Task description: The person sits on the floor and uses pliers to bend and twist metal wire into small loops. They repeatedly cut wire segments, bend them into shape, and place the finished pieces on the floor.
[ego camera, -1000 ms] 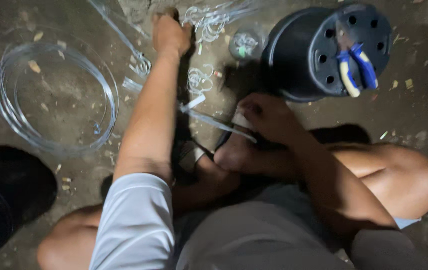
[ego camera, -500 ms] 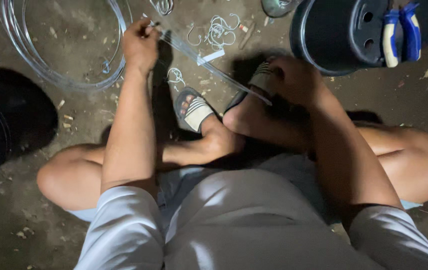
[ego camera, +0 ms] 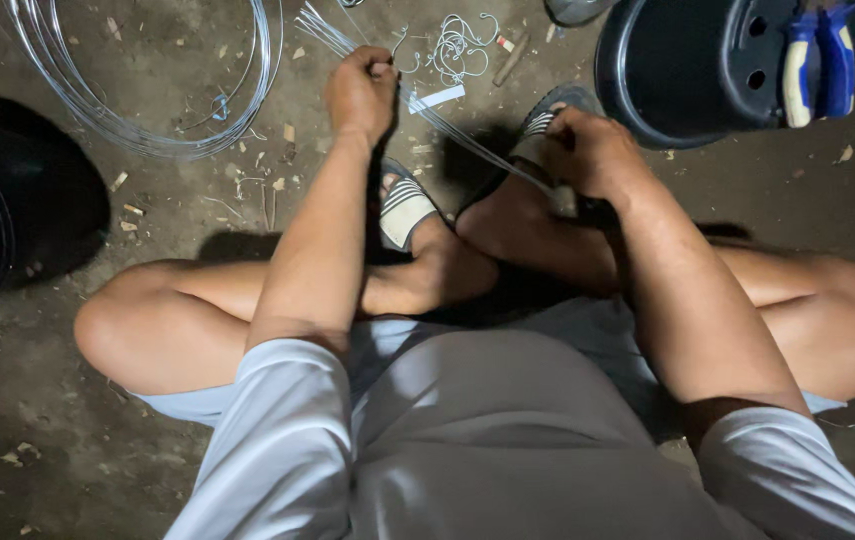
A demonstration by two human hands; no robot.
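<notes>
A bundle of thin wire strands (ego camera: 468,135) is stretched taut over the floor between two closed hands: the left hand (ego camera: 361,92) is clenched on its far end, the right hand (ego camera: 593,152) on its near end, just above the sandalled feet. If the pull is uneven, the strands could slip from a fist and whip back (bare skin is close). Counted: one wire coil (ego camera: 148,90) at the floor's far-left corner, one upturned black bucket (ego camera: 688,75), one pair of pliers (ego camera: 816,62) on it, two sandals.

Dirt floor (ego camera: 768,200): wire coil (ego camera: 148,90), bent hooks (ego camera: 453,45), upturned pot (ego camera: 708,65).
</notes>
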